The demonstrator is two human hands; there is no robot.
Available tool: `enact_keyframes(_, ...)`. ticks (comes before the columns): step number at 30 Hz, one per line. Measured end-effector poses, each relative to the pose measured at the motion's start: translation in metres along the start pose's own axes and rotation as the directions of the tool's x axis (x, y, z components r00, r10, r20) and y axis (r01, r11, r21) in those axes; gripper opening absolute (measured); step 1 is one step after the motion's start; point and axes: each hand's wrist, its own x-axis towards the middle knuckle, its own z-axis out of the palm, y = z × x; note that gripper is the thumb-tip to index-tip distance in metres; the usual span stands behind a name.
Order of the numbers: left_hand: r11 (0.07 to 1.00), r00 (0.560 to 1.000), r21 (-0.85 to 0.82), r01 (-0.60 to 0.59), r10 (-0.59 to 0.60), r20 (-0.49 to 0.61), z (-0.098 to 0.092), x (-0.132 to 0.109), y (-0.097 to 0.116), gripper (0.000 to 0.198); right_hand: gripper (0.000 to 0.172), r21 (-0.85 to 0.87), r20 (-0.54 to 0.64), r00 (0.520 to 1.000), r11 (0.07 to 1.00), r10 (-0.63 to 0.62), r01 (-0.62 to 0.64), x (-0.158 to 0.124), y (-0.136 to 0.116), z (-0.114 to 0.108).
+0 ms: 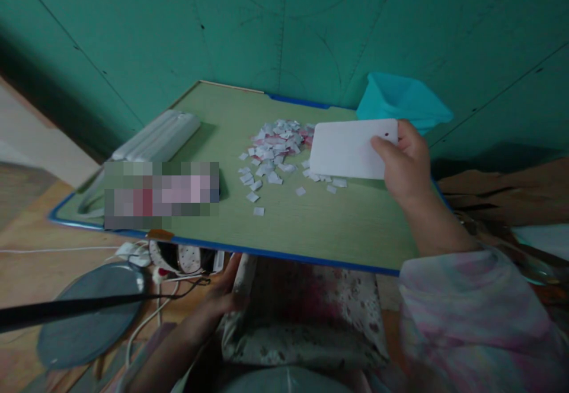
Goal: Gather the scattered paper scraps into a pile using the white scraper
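Note:
In my right hand point(406, 165) is a flat white rectangular plastic scraper point(347, 150) with a small hole near one corner. My thumb lies on its face and the fingers are behind it. The scraper is tilted over the right side of a pile of small white and pinkish paper-like pieces point(278, 141), hiding some of them. Loose pieces lie scattered in front of the pile. Below the table's front edge, my left hand point(224, 295) grips the edge of a flower-patterned cloth point(306, 322) over my lap, its fingers partly hidden.
The pieces lie on a light green table point(311, 227) with a blue rim. A turquoise bin point(402, 99) stands at the back right. White folded bundles point(160, 135) and a blurred-out item point(162, 196) are at the left. Cables and a round grey stool point(93, 313) are below left.

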Motion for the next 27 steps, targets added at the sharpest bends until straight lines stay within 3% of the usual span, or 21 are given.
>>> enact_keyframes(2,1.000,1.000,0.011,0.019,-0.019,-0.016,0.003,-0.001,0.004,0.107,0.017,0.057,-0.104,0.994,0.998,0.036,-0.030,-0.002,-0.005,0.005)
enact_keyframes(4,0.999,1.000,0.029,0.017,-0.017,-0.015,0.003,-0.002,0.005,0.110,0.017,0.087,-0.122,0.991,0.995,0.062,-0.052,-0.003,-0.007,0.011)
enact_keyframes(9,0.999,1.000,0.032,-0.010,0.009,0.023,-0.001,0.003,0.003,0.113,0.019,0.087,-0.042,0.996,0.993,0.083,-0.079,-0.006,-0.003,0.019)
enact_keyframes(11,1.000,0.999,0.021,-0.015,0.014,0.047,-0.004,0.006,0.001,0.105,0.018,0.105,0.000,0.994,0.988,0.110,-0.109,-0.007,-0.005,0.019)
enact_keyframes(15,0.981,0.989,0.121,-0.148,0.150,-0.001,-0.008,0.010,-0.003,0.086,0.017,0.104,0.083,0.983,0.980,0.164,-0.172,-0.006,-0.012,0.013)
enact_keyframes(19,0.995,0.998,0.083,-0.053,0.055,-0.018,-0.002,0.005,0.001,0.098,0.019,0.047,0.012,0.983,0.981,0.185,-0.186,0.002,-0.007,0.003)
enact_keyframes(23,0.998,0.998,0.043,0.055,-0.055,-0.017,0.005,-0.001,0.007,0.109,0.025,0.106,-0.059,0.983,0.980,0.175,-0.168,0.005,0.004,0.004)
enact_keyframes(27,0.999,1.000,0.042,-0.006,0.007,-0.018,0.006,0.000,0.008,0.107,0.028,0.148,0.001,0.989,0.978,0.151,-0.149,0.000,0.003,0.017)
